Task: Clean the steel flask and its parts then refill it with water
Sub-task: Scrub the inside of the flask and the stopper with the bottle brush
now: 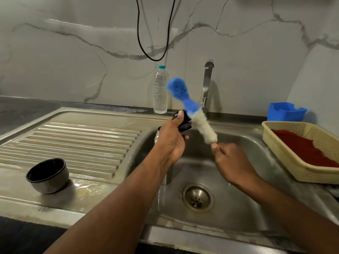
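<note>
Above the sink basin [238, 180], my left hand [172, 140] grips a small black flask stopper [184, 123]. My right hand [231, 156] pinches the lower end of a bottle brush [192, 110] with white bristles and a blue sponge tip; the brush slants up to the left and touches the stopper. The steel flask body [166, 177] stands upright in the basin, mostly hidden behind my left forearm. The flask's steel cup lid [48, 176] lies tilted on the wet drainboard [82, 140] at the left, its black inside showing.
A steel tap [207, 83] rises behind the basin, with a clear plastic water bottle [161, 90] beside it. At the right stand a cream basket [300, 153] with a red lining and a blue plastic holder [285, 111]. A black cable [156, 33] hangs on the marble wall.
</note>
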Motion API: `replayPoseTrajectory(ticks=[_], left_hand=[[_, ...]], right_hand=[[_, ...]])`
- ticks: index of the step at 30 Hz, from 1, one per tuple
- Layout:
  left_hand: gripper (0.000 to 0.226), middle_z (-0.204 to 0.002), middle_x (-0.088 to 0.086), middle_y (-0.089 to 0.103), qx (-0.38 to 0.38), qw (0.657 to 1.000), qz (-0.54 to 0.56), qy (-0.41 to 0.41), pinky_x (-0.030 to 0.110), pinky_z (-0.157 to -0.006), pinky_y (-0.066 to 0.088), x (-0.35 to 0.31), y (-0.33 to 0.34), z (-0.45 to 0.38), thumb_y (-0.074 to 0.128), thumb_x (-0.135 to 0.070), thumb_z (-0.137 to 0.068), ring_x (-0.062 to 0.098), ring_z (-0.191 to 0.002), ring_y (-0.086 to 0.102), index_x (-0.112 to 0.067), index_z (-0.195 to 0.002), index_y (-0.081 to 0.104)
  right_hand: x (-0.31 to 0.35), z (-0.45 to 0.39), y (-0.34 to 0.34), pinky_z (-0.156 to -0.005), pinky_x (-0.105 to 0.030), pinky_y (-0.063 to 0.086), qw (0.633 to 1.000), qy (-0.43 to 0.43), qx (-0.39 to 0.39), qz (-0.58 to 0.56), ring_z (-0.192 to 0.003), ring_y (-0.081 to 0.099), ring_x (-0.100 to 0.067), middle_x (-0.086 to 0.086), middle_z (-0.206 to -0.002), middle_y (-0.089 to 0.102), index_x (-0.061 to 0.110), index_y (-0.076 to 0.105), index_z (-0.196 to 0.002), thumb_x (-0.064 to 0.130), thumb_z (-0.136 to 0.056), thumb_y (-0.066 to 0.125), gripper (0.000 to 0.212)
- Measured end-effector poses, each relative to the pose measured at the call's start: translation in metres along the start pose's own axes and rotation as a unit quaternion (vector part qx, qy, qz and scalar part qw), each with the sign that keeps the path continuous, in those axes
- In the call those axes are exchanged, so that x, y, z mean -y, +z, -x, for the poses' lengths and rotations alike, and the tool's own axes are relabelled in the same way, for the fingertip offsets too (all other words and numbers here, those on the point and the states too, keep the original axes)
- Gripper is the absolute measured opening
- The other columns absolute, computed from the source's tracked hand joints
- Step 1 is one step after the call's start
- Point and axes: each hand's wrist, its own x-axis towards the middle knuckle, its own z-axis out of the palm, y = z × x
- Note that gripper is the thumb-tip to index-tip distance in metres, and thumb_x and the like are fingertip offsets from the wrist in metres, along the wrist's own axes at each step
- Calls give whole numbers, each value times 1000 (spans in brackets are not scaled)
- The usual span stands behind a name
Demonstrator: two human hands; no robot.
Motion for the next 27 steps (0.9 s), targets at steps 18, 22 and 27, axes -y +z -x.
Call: replayPoseTrajectory(ticks=[18,22,27], left_hand=[[26,-106,17,75,11,983,181,-17,43,-91,62,-9,2,3,44,-14,-111,34,-112,67,-3,-124,64],[40,-121,13,75,21,992,125,-15,50,-98,59,-6,2,3,36,-35,-114,30,-113,70,-10,-130,63],[43,-129,16,72,34,995,96,-2,52,-107,52,-3,3,3,33,-36,-114,31,-118,68,-10,-128,64]], right_hand=[[6,7,-5,-57,-38,49,992,-34,-36,113,-58,55,-14,5,-63,56,26,55,-73,41,-107,46,39],[9,6,-7,-54,-34,42,992,-26,-96,74,-58,55,-17,5,-60,55,25,50,-66,41,-107,44,44],[8,6,-8,-54,-31,40,991,-4,-75,115,-59,56,-14,4,-63,57,24,52,-69,41,-108,43,44]])
